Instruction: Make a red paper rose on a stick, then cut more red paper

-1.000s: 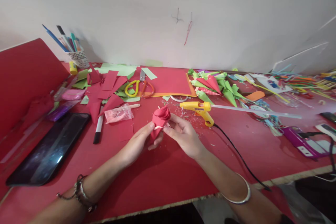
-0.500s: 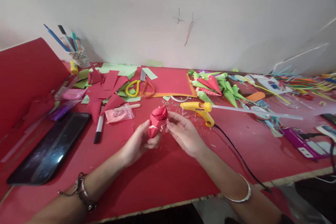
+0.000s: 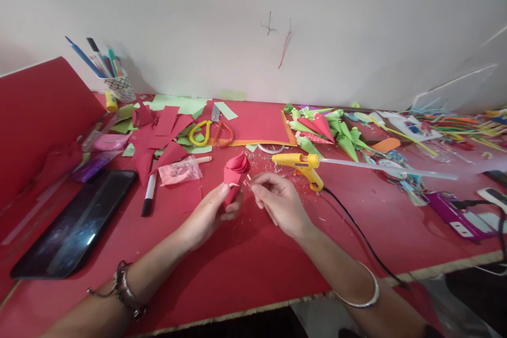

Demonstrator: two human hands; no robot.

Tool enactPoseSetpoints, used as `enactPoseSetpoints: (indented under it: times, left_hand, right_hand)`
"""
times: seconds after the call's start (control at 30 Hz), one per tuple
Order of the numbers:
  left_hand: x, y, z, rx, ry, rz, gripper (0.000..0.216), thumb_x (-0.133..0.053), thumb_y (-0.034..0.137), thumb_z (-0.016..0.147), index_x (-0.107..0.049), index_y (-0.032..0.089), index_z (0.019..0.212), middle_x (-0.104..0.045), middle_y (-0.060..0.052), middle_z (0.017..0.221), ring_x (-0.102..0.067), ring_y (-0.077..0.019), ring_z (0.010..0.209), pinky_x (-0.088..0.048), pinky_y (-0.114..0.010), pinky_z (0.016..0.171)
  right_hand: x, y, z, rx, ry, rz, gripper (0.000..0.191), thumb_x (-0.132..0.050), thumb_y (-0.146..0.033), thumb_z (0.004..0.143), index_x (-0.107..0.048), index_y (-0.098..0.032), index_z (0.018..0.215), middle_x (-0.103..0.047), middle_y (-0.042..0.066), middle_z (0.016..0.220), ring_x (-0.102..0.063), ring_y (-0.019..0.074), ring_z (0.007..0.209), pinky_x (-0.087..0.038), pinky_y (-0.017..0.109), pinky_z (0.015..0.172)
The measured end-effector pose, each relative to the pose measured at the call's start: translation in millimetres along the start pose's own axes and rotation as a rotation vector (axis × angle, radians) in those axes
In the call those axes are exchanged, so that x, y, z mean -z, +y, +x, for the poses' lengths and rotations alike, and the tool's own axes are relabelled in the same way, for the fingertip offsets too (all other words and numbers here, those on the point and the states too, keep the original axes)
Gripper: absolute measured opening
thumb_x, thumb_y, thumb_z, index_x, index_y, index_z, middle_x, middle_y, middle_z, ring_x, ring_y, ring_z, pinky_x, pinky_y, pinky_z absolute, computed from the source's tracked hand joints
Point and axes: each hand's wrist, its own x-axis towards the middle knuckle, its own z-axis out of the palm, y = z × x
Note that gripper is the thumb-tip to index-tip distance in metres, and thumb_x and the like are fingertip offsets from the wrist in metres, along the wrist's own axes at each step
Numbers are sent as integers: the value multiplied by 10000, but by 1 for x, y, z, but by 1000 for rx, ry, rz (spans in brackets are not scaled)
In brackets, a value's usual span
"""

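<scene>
A rolled red paper cone [image 3: 236, 167] with a swirled, rose-like top and a pale pink strip across its front stands upright in my left hand [image 3: 214, 210], the fingers wrapped round its lower part. Just to its right, my right hand [image 3: 283, 202] pinches a thin stick [image 3: 271, 215] whose light tip pokes out toward the cone, a small gap from it. Part of the stick is hidden by the fingers. A yellow glue gun [image 3: 298, 161] with a long clear glue stick [image 3: 380, 168] lies beyond my right hand.
Scissors [image 3: 200, 132], red paper pieces [image 3: 166, 121], a small clear bag [image 3: 180, 170] and a marker [image 3: 149, 190] lie behind and left. A phone [image 3: 75, 227] is at left. Green and red paper cones [image 3: 325, 128] are piled at the back. The glue gun's black cord [image 3: 360, 232] crosses the right side.
My right hand has drawn slightly back from the cone with the stick, which now shows more clearly. The cone has turned more upright in my left hand.
</scene>
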Motion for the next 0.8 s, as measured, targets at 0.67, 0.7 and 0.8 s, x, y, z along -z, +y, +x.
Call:
enactPoseSetpoints:
  times: [0.67, 0.7, 0.8]
  left_hand:
    - [-9, 1, -2, -59, 177, 303, 308, -554, 459, 746, -516, 172, 639, -400, 16, 568, -339, -118, 555, -240, -235, 479]
    - [-9, 0, -2, -59, 181, 301, 303, -553, 451, 749, -512, 175, 632, -396, 16, 563, -342, -121, 559, -243, -236, 482]
    - [-8, -2, -2, -46, 177, 260, 275, -555, 438, 751, -512, 182, 658, -398, 21, 577, -341, -120, 555, -271, -238, 500]
  right_hand:
    - [-2, -1, 1, 73, 22, -105, 119, -567, -247, 764, -658, -217, 835, -606, 30, 838, -568, 159, 787, -474, 307, 721]
    - [-2, -1, 1, 71, 37, -93, 110, -570, -244, 760, -656, -218, 824, -606, 27, 831, -569, 158, 779, -477, 310, 722]
    - [-4, -3, 0, 58, 56, -71, 97, -594, -243, 735, -646, -226, 815, -612, 16, 814, -574, 159, 784, -478, 325, 748]
